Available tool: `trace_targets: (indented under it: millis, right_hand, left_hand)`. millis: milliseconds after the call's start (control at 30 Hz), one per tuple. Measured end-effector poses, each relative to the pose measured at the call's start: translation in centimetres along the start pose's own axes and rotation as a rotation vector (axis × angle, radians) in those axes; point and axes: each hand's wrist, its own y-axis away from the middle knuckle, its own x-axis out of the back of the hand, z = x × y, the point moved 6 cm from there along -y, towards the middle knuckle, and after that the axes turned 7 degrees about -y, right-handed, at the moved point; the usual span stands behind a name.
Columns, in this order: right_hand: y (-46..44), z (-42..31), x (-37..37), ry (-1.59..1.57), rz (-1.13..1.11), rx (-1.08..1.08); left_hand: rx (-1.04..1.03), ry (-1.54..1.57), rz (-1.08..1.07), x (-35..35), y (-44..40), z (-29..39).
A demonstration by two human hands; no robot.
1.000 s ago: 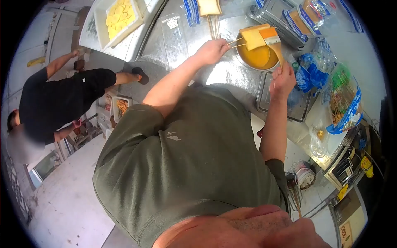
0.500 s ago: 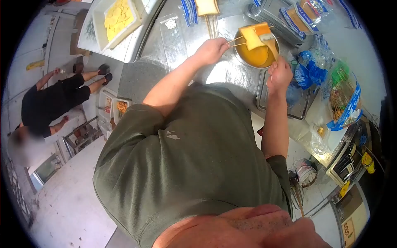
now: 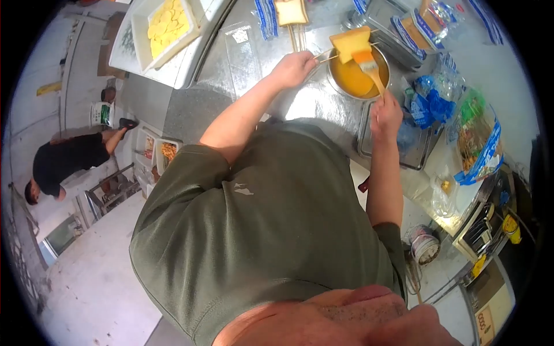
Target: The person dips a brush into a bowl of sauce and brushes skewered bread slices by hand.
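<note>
I note the brush (image 3: 370, 69) has shifted from the bread's (image 3: 349, 45) 3 o'clock end to its 5 o'clock edge; brushing appears unfinished. Left grip (image 3: 292, 68) clasps skewers (image 3: 329, 58); right grip (image 3: 385, 115), brush. Bread: above bowl (image 3: 388, 75), toward 11 o'clock.

The left arm (image 3: 245, 115) slants toward the bowl (image 3: 337, 88) with the left hand (image 3: 292, 69) curled left of it, and the right arm (image 3: 385, 179) reaches straight out with the right hand (image 3: 385, 116) curled at the bowl's near side.
</note>
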Motion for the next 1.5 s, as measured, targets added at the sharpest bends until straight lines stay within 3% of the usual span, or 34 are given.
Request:
trace_targets:
  millis: [67, 100, 233, 333, 467, 567, 667, 700, 800, 833, 967, 1133, 1233, 1333, 1500]
  right_hand:
    - [1.8, -1.3, 1.0, 0.173, 0.169, 0.027]
    - [1.5, -2.3, 1.2, 0.244, 0.132, 0.12]
    - [5.1, -7.7, -3.8, 0.825, -0.004, 0.973]
    - [6.3, -6.0, -7.1, 1.452, -0.205, 1.322]
    - [8.6, -5.3, -8.7, 1.375, -0.434, 1.267]
    - [8.3, -7.7, -7.7, 1.265, -0.189, 1.296]
    - [7.3, -6.3, -7.6, 1.506, -0.304, 1.319]
    - [7.4, -4.9, -7.8, 1.624, -0.302, 1.149]
    - [7.1, -4.8, -5.6, 1.175, -0.238, 0.959]
    - [5.7, -4.6, -4.2, 1.055, -0.156, 0.751]
    - [0.2, -4.0, -3.3, 1.424, -0.135, 0.519]
    - [-3.4, -1.8, -6.8, 1.86, -0.264, 0.305]
    - [-2.4, -1.8, -8.1, 1.845, -0.331, 0.432]
    - [-0.7, -2.4, -8.0, 1.799, -0.234, 0.432]
    - [1.9, -3.0, -6.5, 1.715, -0.273, 0.657]
  left_hand:
    - [0.008, 0.013, 0.038, 0.3, 0.2, -1.3]
    - [0.021, 0.002, 0.03, 0.6, 0.4, -1.4]
    - [0.022, 0.005, 0.008, 0.4, 0.5, -0.9]
    - [-0.011, 0.005, -0.014, -0.3, 0.5, 0.0]
    - [-0.037, -0.08, 0.013, -0.2, -0.1, -0.3]
    - [0.0, -0.066, 0.011, 0.5, 0.2, 0.1]
    - [-0.04, -0.05, 0.02, 0.2, 0.3, 1.3]
    - [-0.058, -0.113, 0.057, 0.6, 0.4, 1.7]
    - [-0.1, -0.27, 0.209, 2.7, 0.7, 2.2]
    - [-0.125, -0.297, 0.268, 3.4, 1.0, 2.2]
    - [-0.07, -0.276, 0.357, 4.2, 1.8, 1.0]
    - [0.083, -0.145, 0.173, 3.5, 1.5, -1.1]
    - [0.11, -0.048, 0.129, 3.3, 1.5, -1.7]
    - [0.117, -0.01, 0.137, 3.5, 2.6, -2.5]
    - [0.131, 0.011, 0.063, 1.9, 3.5, -2.4]
